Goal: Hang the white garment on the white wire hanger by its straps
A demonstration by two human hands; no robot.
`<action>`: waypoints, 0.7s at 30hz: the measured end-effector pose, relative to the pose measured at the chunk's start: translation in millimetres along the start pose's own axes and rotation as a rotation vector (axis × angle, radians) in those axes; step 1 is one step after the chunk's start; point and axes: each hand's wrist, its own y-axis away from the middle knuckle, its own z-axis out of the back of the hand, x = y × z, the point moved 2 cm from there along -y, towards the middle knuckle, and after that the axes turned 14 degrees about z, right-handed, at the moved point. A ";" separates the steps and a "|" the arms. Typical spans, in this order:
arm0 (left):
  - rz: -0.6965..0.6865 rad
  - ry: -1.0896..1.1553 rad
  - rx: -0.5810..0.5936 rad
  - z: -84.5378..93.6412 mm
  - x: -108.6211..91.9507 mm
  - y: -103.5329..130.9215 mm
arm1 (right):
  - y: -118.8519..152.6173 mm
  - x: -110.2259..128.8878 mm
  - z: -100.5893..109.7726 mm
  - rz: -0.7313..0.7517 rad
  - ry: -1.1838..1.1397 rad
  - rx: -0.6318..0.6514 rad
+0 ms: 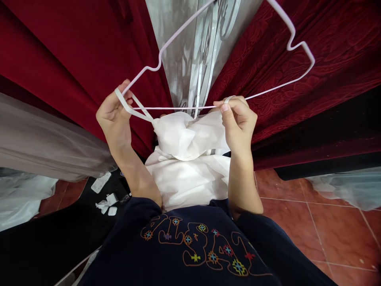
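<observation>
"What is the biggest thing you see?"

"Big red cloths. One hangs on the left [59, 47] and one on the right [297, 83]. Shiny silver cloth [181, 59] hangs between them."

"And under those?"

"A red tile floor [285, 188] on the right side. The person wears a dark blue shirt [166, 258] with bright stitches."

"Where is the white dress-like cloth [190, 133]?"

"In the middle, between the two arms, just in front of the shirt. It is all soft folds."

"What goes above it?"

"A pale pink hanger [178, 35]. It is tipped, and its thin bottom bar runs just over the white cloth."

"What are the hands doing?"

"The left hand [117, 113] grips the hanger's left corner, with a white strap [122, 100] looped there. The right hand [239, 119] pinches the bottom bar with its thumb and finger. A bit of white band [228, 99] is there too, but I can't tell if it's a strap."

"Anything tiny?"

"A little white block [112, 199] on something black, near the left elbow."
</observation>
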 end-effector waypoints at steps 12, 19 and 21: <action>-0.138 -0.483 0.473 -53.3 -45.2 -31.5 | 3.2 -2.3 3.0 0.038 0.002 -0.040; -0.006 0.204 -0.097 -47.4 -5.6 -9.7 | 8.3 0.4 -7.5 0.004 0.012 0.012; 0.142 0.385 -0.147 -50.8 14.7 0.7 | 9.5 -0.3 -9.8 0.009 0.018 0.015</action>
